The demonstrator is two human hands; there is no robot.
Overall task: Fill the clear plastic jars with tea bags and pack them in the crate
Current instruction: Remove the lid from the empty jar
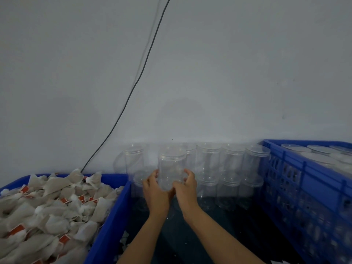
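Observation:
A clear plastic jar (171, 168) with its lid on is held upright between both hands, raised in front of the jar stack. My left hand (155, 193) grips its lower left side and my right hand (185, 189) grips its lower right side. The jar looks empty. Tea bags (49, 210) with orange tags fill a blue bin (110, 221) at the left. A blue slotted crate (297, 187) at the right holds several lidded jars (316, 155).
Several empty clear jars (221, 168) stand stacked in two layers against the grey wall behind my hands. A dark table surface (219, 231) lies between bin and crate. A black cable (133, 88) runs down the wall behind the bin.

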